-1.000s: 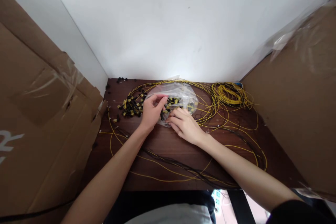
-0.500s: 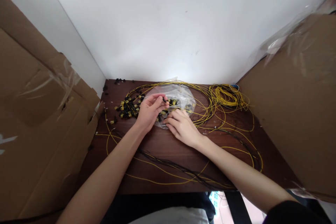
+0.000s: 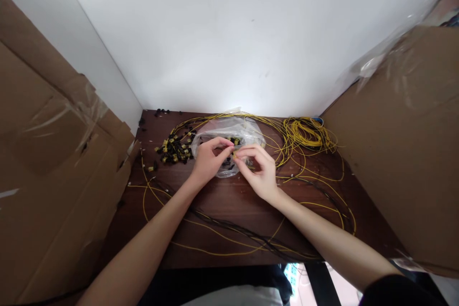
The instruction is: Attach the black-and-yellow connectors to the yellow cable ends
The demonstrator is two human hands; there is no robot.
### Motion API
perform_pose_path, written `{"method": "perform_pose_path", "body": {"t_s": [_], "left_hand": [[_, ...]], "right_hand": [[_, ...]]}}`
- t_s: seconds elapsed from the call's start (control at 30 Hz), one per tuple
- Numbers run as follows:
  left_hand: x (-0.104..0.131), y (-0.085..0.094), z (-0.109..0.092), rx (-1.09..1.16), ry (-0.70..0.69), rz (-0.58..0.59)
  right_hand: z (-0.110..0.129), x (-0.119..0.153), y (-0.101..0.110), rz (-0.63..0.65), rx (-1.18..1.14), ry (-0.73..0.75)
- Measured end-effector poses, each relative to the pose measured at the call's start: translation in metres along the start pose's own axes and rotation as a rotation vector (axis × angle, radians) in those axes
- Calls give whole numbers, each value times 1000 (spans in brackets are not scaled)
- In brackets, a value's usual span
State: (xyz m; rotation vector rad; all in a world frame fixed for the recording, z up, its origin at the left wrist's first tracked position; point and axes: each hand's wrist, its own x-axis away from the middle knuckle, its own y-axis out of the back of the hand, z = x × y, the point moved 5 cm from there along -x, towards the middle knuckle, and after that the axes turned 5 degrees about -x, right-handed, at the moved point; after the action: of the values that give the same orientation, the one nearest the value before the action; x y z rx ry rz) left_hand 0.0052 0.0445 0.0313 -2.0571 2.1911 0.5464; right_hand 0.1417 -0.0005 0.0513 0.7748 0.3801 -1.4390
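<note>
My left hand (image 3: 212, 158) is closed in a pinch, fingertips on a small dark part mostly hidden by the fingers. Facing it, my right hand (image 3: 258, 168) pinches a tiny yellow piece (image 3: 234, 155), and the fingertips of both hands meet. Beneath them lies a clear plastic bag (image 3: 211, 130) with small black and yellow parts (image 3: 234, 140) inside. Left of the bag, a pile of black and yellow connectors (image 3: 175, 148) rests on the brown table (image 3: 229, 196), with yellow wires running from it.
A coil of yellow wire (image 3: 308, 134) lies at the back right. Black and yellow wires (image 3: 244, 228) cross the table's front. Cardboard panels (image 3: 46, 153) flank both sides, and a white wall (image 3: 229, 43) stands behind. Small black bits (image 3: 161, 112) sit at the back left.
My right hand has risen from the bag's lower edge, and its fingertips now meet those of my left hand. My left hand has shifted slightly down and right.
</note>
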Motion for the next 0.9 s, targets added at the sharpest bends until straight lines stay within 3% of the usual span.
{"method": "perform_pose_path", "body": {"t_s": [0.13, 0.37, 0.6, 0.9], "left_hand": [[1, -3, 0, 37, 19, 60], [2, -3, 2, 83, 67, 63], [2, -4, 5, 138, 115, 67], [1, -4, 5, 167, 124, 35]], "right_hand": [[-19, -4, 3, -91, -52, -165], [-41, -3, -2, -136, -297, -334], [-45, -2, -1, -185, -381, -366], [-42, -3, 2, -190, -302, -333]]}}
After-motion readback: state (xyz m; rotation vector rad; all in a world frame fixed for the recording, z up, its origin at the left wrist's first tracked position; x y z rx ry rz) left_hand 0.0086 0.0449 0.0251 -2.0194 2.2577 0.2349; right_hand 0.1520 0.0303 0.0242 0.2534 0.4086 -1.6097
